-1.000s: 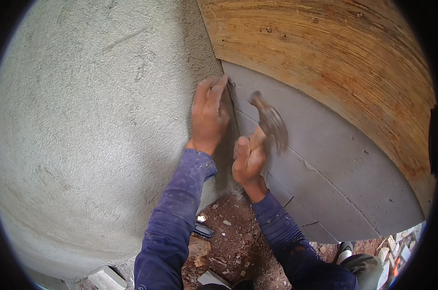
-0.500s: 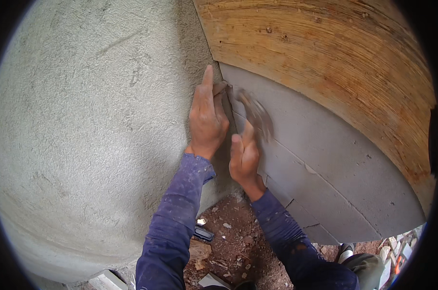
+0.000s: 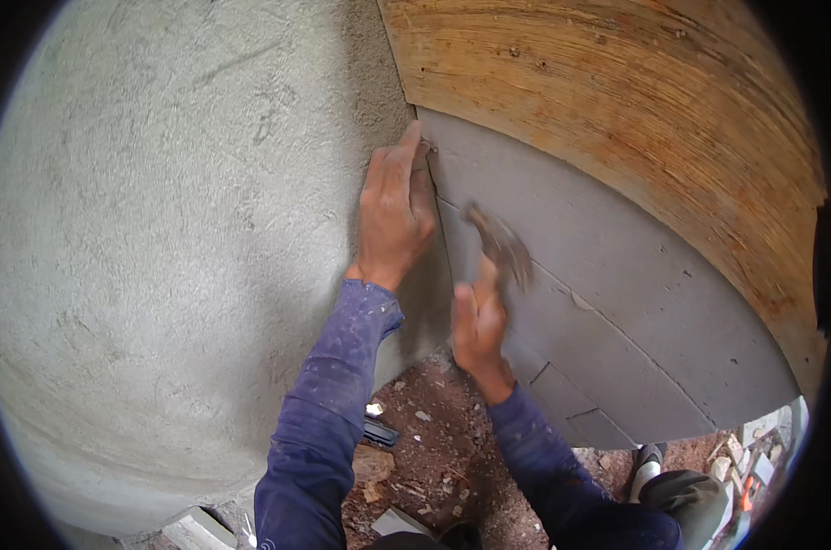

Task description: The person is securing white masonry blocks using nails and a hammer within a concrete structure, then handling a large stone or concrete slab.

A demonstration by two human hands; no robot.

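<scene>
The left hand [image 3: 395,215] lies flat against the wall at the vertical joint where the rough grey render [image 3: 168,238] meets the smooth grey panel [image 3: 617,302]. Its fingers are stretched upward, the fingertips [image 3: 412,137] reaching almost to the lower left corner of the wooden board [image 3: 617,110] above. The pictures do not show whether anything is pinched under those fingertips; the hand appears pressed to the surface rather than clenched. The right hand [image 3: 478,321] is closed around the handle of a hammer [image 3: 500,247], just right of and below the left hand. The hammer head is blurred and stands in front of the grey panel, close to the joint, below the left fingertips; contact with the wall cannot be confirmed. The grey panel carries a diagonal seam running down to the right. Both forearms are in dark blue sleeves [image 3: 328,431], speckled with pale dust. At the foot of the wall, reddish earth [image 3: 452,458] is strewn with small stones and scraps. A small dark object [image 3: 379,431], its kind not discernible, lies on that ground beside the left sleeve. A shoe [image 3: 648,467] shows at the lower right, on the ground near the bottom edge of the panel.
</scene>
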